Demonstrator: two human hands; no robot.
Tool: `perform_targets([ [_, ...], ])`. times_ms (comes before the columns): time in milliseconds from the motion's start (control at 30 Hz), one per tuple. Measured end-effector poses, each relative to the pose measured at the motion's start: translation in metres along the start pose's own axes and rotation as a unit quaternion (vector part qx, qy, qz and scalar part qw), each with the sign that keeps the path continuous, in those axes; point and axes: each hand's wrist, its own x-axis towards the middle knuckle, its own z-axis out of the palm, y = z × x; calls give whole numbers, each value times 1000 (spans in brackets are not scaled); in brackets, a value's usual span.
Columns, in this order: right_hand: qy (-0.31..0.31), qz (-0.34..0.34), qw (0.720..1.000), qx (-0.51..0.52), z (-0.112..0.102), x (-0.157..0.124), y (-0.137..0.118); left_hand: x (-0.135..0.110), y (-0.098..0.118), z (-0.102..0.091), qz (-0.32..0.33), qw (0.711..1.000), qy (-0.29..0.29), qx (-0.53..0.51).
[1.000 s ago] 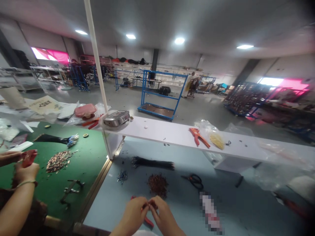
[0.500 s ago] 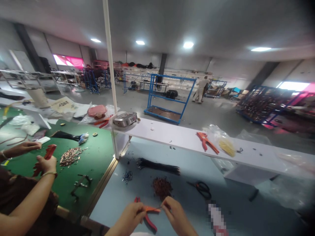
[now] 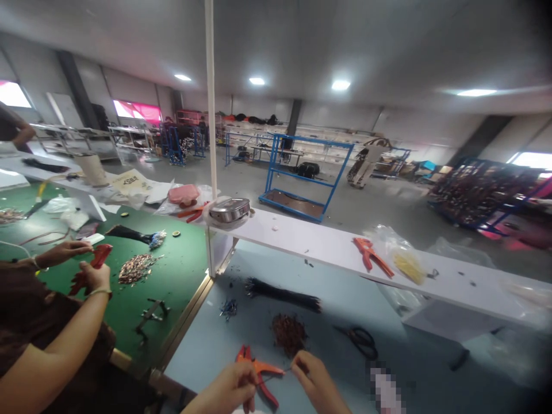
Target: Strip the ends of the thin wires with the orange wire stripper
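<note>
My left hand (image 3: 235, 386) is closed in a pinch at the lower middle of the head view. From its fingertips a thin dark wire (image 3: 272, 376) runs toward my right hand (image 3: 318, 379), whose thumb and finger are pinched at the wire's other end. Behind the wire, an orange-red wire stripper (image 3: 261, 366) lies on the blue-grey tabletop, partly hidden by my left hand. Just beyond my right hand is a pile of small reddish-brown pieces (image 3: 288, 333). Farther back lies a bundle of black wires (image 3: 284, 294).
Black-handled scissors (image 3: 363, 342) lie right of the pile. A raised white shelf (image 3: 302, 233) runs behind, bearing another orange stripper (image 3: 371, 256), a bag of yellow pieces (image 3: 409, 267) and a metal box (image 3: 230, 210). At left, a co-worker's hand (image 3: 97, 277) grips a red tool (image 3: 102, 255).
The view has turned slightly left, so the benches appear farther right. My left hand sits a little lower against the stripper, uncovering more of it. Both hands stay pinched.
</note>
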Motion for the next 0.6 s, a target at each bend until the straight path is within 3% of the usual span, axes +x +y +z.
perform_targets([
  [167, -25, 12, 999, -34, 1, 0, -1, -8, 1, -6, -1, 991, -1, 137],
  [300, -15, 9, 997, -73, 8, 0, -7, -16, 9, -12, -17, 954, 50, 294],
  [400, -17, 2, 995, -99, 17, -2, -18, -22, 7, -16, -42, 930, 76, 356],
  [500, -24, -4, 993, -116, 26, -5, -27, -21, 5, -11, -6, 938, 68, 340],
  [600, -27, -14, 992, -121, 32, -7, -34, -9, 6, 4, 43, 977, 37, 205],
])
